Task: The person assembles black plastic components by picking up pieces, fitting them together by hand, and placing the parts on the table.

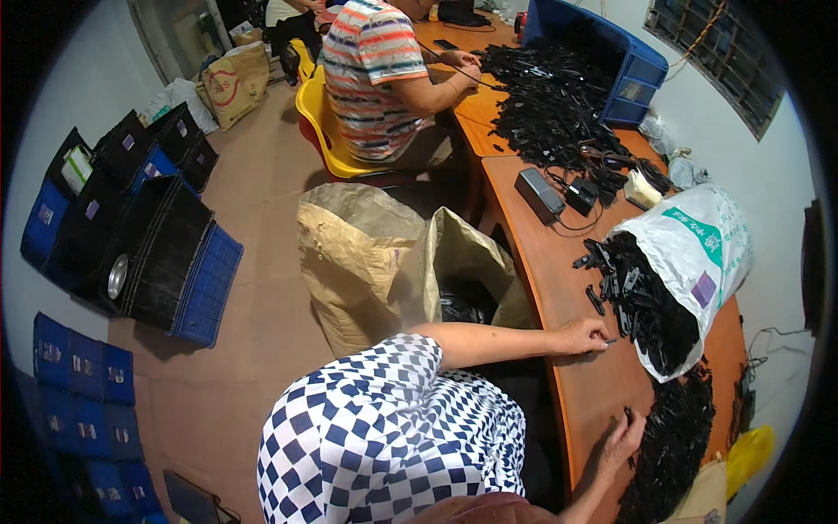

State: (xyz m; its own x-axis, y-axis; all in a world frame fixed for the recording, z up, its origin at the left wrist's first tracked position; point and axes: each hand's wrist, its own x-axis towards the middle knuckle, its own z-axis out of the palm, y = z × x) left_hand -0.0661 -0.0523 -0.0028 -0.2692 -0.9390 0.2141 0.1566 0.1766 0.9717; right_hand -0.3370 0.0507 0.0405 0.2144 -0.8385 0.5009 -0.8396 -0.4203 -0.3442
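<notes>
Over the orange-brown table [559, 384], my left hand [580, 336] is closed, pinching a small slim grey piece [610, 341] whose exact kind I cannot make out. My right hand [621, 441] is lower in the picture, its thumb and fingers pinched round a small black plastic part [628, 411]. Beside my left hand lies a white sack [711, 249] on its side, with many black plastic parts [650, 314] spilling from its mouth. Alongside my right hand runs a long heap of similar black parts [672, 437]. One loose black part [595, 300] lies apart on the table.
Open woven sacks [349, 288] stand beside the table, one with black parts inside. Further along are a black power adapter [539, 195], cables, and a tipped blue crate [635, 87] by a large black heap. A co-worker in a striped shirt [371, 79] sits there. Stacked crates [205, 279] line the left.
</notes>
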